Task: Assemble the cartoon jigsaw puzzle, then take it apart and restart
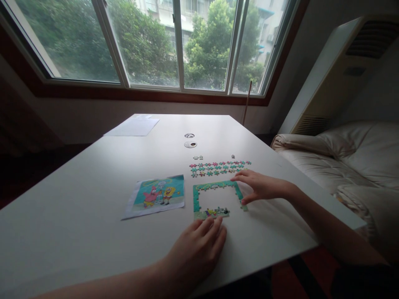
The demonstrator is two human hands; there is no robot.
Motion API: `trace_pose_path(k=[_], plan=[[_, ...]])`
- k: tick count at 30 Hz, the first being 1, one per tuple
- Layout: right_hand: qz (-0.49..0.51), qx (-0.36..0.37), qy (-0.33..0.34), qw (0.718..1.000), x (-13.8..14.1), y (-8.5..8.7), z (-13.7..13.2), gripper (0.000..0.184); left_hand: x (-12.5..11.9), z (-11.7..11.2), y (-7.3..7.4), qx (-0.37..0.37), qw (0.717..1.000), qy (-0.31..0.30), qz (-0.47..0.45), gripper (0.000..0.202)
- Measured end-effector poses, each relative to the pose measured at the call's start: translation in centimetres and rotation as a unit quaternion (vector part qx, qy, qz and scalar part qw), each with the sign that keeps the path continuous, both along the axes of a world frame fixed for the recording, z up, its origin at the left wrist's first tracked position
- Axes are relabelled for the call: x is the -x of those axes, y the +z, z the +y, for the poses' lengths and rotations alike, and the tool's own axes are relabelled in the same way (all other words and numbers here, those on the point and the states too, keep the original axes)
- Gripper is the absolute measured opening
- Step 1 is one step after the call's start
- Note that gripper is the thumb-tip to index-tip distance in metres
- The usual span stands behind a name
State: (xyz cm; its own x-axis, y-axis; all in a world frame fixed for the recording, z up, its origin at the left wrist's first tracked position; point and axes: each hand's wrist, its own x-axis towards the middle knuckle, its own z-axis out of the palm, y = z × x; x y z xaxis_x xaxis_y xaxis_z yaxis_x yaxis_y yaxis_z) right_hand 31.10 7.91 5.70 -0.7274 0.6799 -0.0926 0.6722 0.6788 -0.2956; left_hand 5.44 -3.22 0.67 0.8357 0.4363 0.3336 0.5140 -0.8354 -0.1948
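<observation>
A partly joined jigsaw puzzle [196,200] lies on the white table as a frame of edge pieces around a bare middle. Its lower edge shows yellow and dark figures, with a gap at the lower right corner. My left hand [199,245] rests palm down, fingertips at that lower edge, fingers loosely extended. At the right side, my right hand [260,186] has index finger and thumb spread apart along the puzzle border. Loose puzzle pieces [215,168] sit in rows just beyond the frame. To the left is a printed reference picture [160,193] with cartoon characters.
Two small round items [190,144] lie farther back on the table [77,216]. A sheet of paper [132,126] is at the far left corner. A pale sofa [311,153] stands on the right, below a tall air conditioner [324,74]. Windows [149,45] are ahead.
</observation>
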Motion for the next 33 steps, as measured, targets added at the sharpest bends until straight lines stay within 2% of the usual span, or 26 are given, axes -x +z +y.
trace_pose_path(k=[4,10,18,24,28,33], plan=[[0.022,-0.014,-0.003,1.000,-0.4,0.7,0.4,0.059,-0.5,-0.1,0.2,0.001,1.000,-0.002,0.008,0.029],[0.022,-0.008,0.001,1.000,-0.6,0.5,0.6,0.050,-1.7,-0.1,-0.3,0.015,1.000,0.005,-0.005,0.029],[0.005,0.009,0.004,1.000,-0.7,0.1,0.7,0.063,-1.3,-0.1,-0.4,0.103,0.994,0.024,0.006,0.030],[0.013,0.005,0.015,1.000,-0.4,0.0,0.7,0.062,-1.3,0.1,-0.5,0.120,0.992,0.041,-0.001,0.030],[0.028,-0.010,-0.002,1.000,-1.0,0.0,3.7,0.043,-1.4,0.0,-0.8,0.125,0.991,0.037,-0.005,0.030],[0.029,-0.073,-0.147,0.986,-2.3,-1.1,10.3,0.028,-1.4,-0.1,-0.9,0.122,0.992,0.041,-0.013,0.030]])
